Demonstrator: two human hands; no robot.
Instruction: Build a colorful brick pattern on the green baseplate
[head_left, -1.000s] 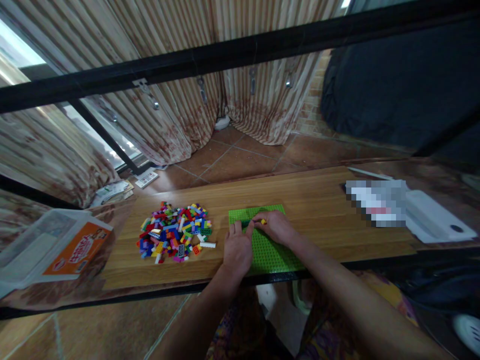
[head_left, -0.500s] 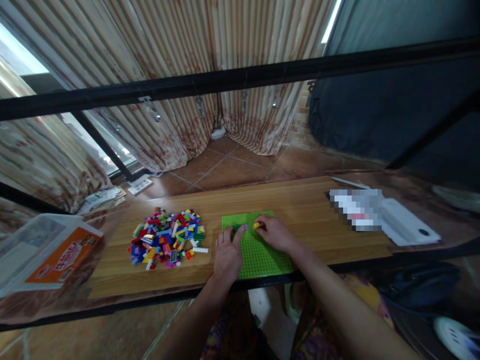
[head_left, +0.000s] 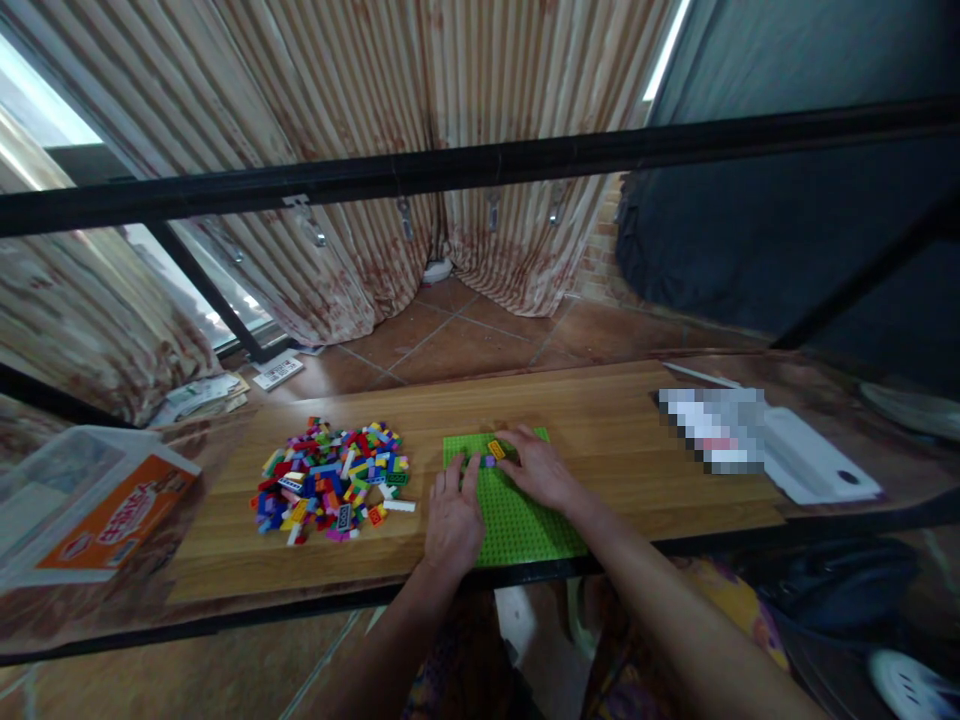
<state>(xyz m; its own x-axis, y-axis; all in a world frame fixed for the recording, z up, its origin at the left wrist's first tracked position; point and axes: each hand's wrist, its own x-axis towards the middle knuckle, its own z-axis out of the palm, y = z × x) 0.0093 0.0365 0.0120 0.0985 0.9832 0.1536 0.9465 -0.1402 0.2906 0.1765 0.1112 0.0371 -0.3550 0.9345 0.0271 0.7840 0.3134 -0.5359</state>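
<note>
A green baseplate (head_left: 517, 525) lies on the wooden board in front of me. My right hand (head_left: 536, 468) is over its far half, thumb and fingers closed on a yellow toy brick (head_left: 496, 450). Just below that brick a small purple brick (head_left: 490, 462) shows on the plate. Resting on the plate's left edge is my left hand (head_left: 455, 510), fingers stretched out, their tips close to the purple brick. A dark green piece (head_left: 474, 461) is partly hidden beside the left fingertips.
A heap of mixed toy bricks (head_left: 330, 480) spreads over the board's left side. Left of it stands a clear plastic box (head_left: 112, 520) with an orange label. On the right lie a blurred-out object (head_left: 716, 430) and a white case (head_left: 817, 455). A black bar (head_left: 495, 160) crosses beyond the board.
My right hand has moved slightly left with the yellow brick, which now sits beside the purple brick and shows more of its face. The left hand has stayed nearly still.
</note>
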